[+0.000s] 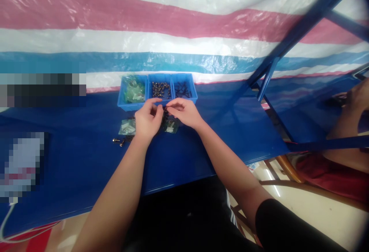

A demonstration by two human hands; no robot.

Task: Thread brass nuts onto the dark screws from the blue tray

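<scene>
My left hand [147, 120] is over the blue table just in front of the middle blue bin [160, 102], its fingers curled toward the thumb. Facing it, my right hand [186, 113] has thumb and forefinger pinched together. Whatever the fingertips hold is too small to make out. Below and between the hands lie small dark metal pieces [165, 114]. A clear packet of small parts [171, 126] rests under my right hand, and another packet [127, 126] is left of my left wrist. Several bolt-like pieces [122, 141] lie by my left forearm.
The left bin [127, 106] holds greenish plastic packets, the middle one brass-coloured fittings [160, 90], the right bin [192, 96] dark screws. Behind hangs a striped sheet [173, 25]. A blue metal frame [288, 38] stands at right, with another person's arm [343, 117] beyond it.
</scene>
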